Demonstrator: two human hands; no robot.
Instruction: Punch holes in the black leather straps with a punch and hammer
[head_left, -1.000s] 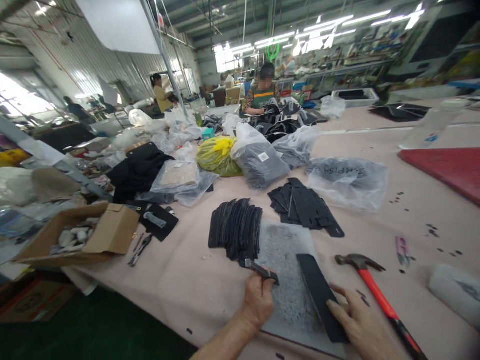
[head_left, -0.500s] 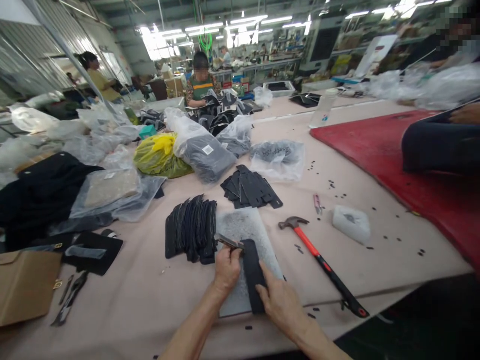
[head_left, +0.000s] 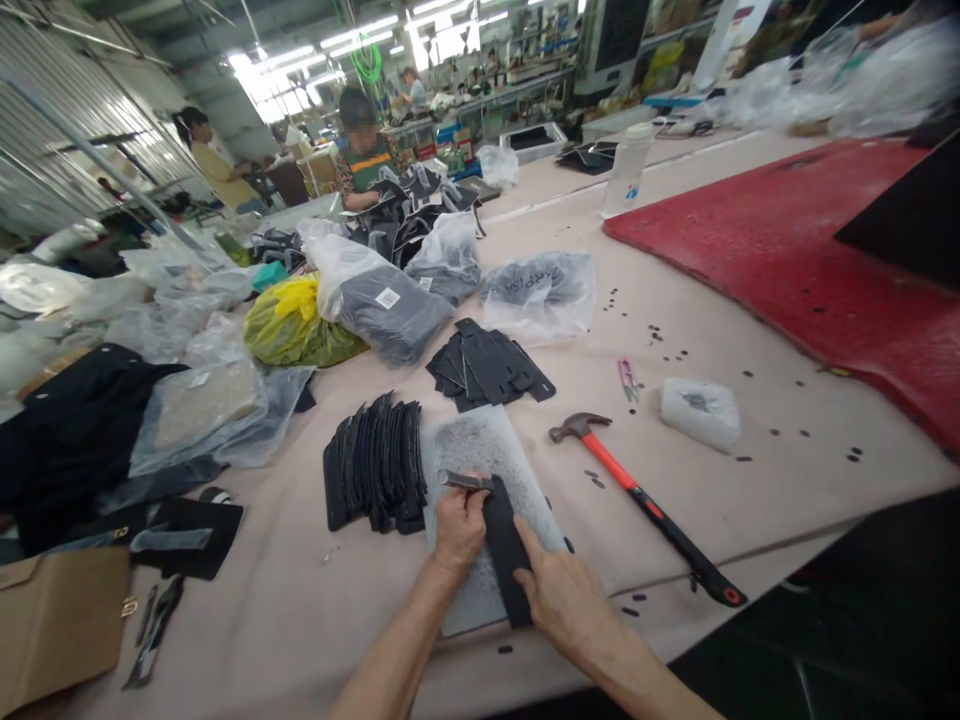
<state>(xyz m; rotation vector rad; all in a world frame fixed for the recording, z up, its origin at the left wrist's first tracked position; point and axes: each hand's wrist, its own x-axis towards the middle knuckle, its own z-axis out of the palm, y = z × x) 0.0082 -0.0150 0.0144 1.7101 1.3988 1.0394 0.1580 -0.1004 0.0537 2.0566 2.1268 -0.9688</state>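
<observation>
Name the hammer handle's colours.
Hammer handle: orange-red and black, best in the head view.

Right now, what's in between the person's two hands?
In the head view, a dark strip over the pale board lies between the left hand and the right hand.

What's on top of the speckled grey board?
A dark strip, the right hand at its edge; the left hand holds a metal tool over the board. Board surface beneath strip and hands is covered; can't tell if the dark stack overlaps its left edge.

Matt dark strip (head_left: 508, 558), metallic tool (head_left: 463, 481), rough-looking board (head_left: 480, 440)
</observation>
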